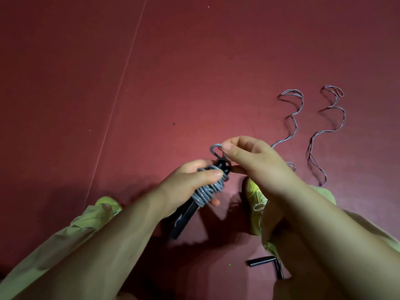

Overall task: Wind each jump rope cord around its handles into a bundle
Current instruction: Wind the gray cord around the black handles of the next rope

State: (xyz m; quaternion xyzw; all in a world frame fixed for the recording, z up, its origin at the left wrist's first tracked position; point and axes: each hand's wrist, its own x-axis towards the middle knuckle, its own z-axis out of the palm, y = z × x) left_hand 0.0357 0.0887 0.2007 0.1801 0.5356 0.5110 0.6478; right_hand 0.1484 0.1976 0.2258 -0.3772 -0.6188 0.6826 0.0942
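My left hand (190,182) grips a pair of black jump rope handles (184,219) held together, with grey cord (206,191) wound in several turns around their upper part. Its thumb presses on the coils. My right hand (249,156) pinches a small loop of the grey cord's end (214,149) just above the handle tops. Two other jump ropes lie uncoiled on the floor to the right, their thin wavy cords (292,124) (329,126) stretching away from me. Black handles (263,262) of one lie on the floor near my right leg.
The floor is a dark red mat (194,72) with a thin pale line (116,94) running diagonally at the left. My yellow-green shoes (256,191) (108,202) and khaki trouser legs fill the bottom of the view.
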